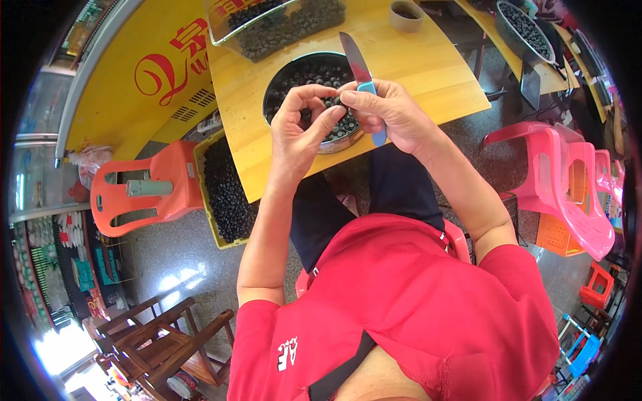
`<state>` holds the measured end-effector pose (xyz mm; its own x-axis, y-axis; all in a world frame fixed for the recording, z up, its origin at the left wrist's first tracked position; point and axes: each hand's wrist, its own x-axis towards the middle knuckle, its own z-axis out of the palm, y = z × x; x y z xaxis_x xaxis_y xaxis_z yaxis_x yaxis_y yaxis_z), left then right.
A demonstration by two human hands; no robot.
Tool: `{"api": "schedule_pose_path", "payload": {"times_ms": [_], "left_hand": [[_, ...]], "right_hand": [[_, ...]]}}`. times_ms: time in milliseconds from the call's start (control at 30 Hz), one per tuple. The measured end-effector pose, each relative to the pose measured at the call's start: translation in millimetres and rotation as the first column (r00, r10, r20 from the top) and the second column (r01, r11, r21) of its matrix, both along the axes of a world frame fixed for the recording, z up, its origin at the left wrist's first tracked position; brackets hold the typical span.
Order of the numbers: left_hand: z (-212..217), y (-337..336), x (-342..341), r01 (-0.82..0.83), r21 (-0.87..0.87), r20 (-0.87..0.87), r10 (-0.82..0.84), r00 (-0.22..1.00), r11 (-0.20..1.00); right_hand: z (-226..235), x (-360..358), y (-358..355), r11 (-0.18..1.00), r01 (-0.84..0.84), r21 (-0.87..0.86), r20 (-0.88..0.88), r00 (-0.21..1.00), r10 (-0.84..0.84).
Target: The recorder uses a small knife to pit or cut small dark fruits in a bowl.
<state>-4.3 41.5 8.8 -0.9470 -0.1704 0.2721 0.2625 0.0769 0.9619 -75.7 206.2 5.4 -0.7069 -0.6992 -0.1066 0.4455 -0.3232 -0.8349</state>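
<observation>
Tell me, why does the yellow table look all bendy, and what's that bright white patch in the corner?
In the head view, the fisheye lens bends the wooden table edges toward the rim, and the corners go black. Bright daylight washes out the lower left, with glare on the floor. The left hand, right hand and blue-handled knife stay sharp in the middle.

One head-worn fisheye looks steeply down, close over the wooden table (428,67).

One knife (359,67), one metal basin (281,77), three pink chairs (568,194), one small cup (406,15).
</observation>
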Motion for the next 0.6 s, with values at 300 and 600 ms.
{"api": "schedule_pose_path", "payload": {"times_ms": [300,600], "left_hand": [[-5.0,-3.8,3.9,-0.015,-0.068,0.001,0.015,1.0,0.998],[-7.8,13.7,8.4,-0.131,0.136,0.097,0.119,0.988,0.982]], "right_hand": [[-1.0,6.0,-1.6,0.993,0.057,0.107,-0.097,0.994,-0.046],[1.1,4.4,-3.2,0.996,0.069,0.049,-0.129,0.99,-0.062]]}}
